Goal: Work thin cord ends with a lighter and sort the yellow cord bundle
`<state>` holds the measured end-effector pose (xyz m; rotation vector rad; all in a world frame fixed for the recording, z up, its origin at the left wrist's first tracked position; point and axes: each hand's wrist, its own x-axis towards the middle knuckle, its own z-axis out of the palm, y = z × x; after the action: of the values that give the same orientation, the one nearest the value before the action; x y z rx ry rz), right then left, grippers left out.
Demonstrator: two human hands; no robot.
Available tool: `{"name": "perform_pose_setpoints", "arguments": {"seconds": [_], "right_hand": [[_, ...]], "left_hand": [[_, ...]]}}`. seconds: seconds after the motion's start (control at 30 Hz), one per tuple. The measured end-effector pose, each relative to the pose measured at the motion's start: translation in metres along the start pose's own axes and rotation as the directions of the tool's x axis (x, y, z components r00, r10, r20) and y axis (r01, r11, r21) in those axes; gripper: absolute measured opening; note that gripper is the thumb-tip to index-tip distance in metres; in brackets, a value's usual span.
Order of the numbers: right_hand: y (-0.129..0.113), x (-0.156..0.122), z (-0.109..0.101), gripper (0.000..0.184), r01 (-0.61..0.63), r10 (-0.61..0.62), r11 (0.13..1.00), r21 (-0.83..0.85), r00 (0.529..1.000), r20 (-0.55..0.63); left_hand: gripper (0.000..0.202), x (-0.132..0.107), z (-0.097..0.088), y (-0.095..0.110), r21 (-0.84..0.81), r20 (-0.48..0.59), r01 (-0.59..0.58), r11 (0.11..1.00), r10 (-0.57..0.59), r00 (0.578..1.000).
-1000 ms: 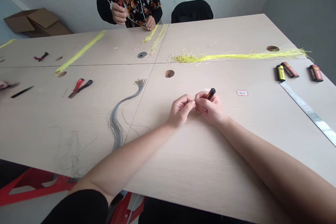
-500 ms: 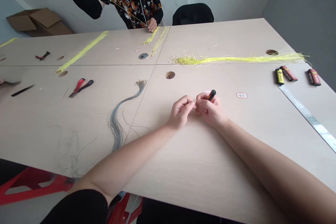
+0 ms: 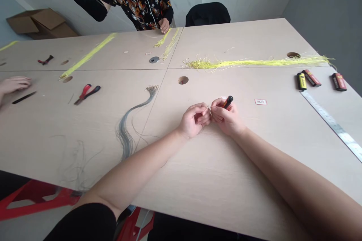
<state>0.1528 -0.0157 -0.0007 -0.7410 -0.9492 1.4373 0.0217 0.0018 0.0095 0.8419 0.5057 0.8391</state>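
Observation:
My left hand (image 3: 194, 120) is closed above the table, fingers curled and thumb against the forefinger. Pinched at its fingertips is the pale, looped end of a thin strand (image 3: 209, 108), mostly hidden. My right hand (image 3: 226, 116) almost touches it, thumb and forefinger together at the same strand end. A dark marker pen (image 3: 227, 101) is held in my right hand, its black end pointing up and away. Left of my hands lies a bundle of grey-blue strands (image 3: 124, 131) with small knotted or looped tips at its far end.
Yellow strand bundles (image 3: 240, 63) lie farther back. To the right are a steel ruler (image 3: 330, 120), several lighter-like objects (image 3: 301, 81) and a small label (image 3: 260, 101). Red-and-black pliers (image 3: 86, 93) and a black knife-like tool (image 3: 24, 97) lie left. A co-worker (image 3: 132, 7) sits opposite.
My left fingers have shifted and curled differently at the strand end; my right hand stays put. Another person's hand has come in at the left edge. The co-worker opposite has leaned left.

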Motion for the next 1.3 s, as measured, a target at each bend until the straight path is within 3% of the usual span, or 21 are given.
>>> {"name": "perform_pose_setpoints", "arguments": {"seconds": [0.53,1.13,1.3], "right_hand": [[-0.0009,-0.0011,0.0002,0.029,-0.031,0.032,0.999,-0.023,0.999,0.030],[0.0017,-0.0007,-0.0015,0.026,-0.015,0.017,0.999,-0.037,0.999,0.047],[0.0008,-0.0002,-0.0009,0.025,-0.001,0.000,1.000,0.010,0.999,0.042]], "left_hand": [[0.029,0.0001,-0.0006,-0.0005,-0.006,0.069,0.106,0.994,-0.106,0.992],[0.033,0.0006,-0.0043,-0.0027,0.009,0.087,0.073,0.997,-0.073,0.993],[0.031,0.0016,-0.0039,-0.0053,-0.004,0.038,-0.028,1.000,0.028,0.999]]}}
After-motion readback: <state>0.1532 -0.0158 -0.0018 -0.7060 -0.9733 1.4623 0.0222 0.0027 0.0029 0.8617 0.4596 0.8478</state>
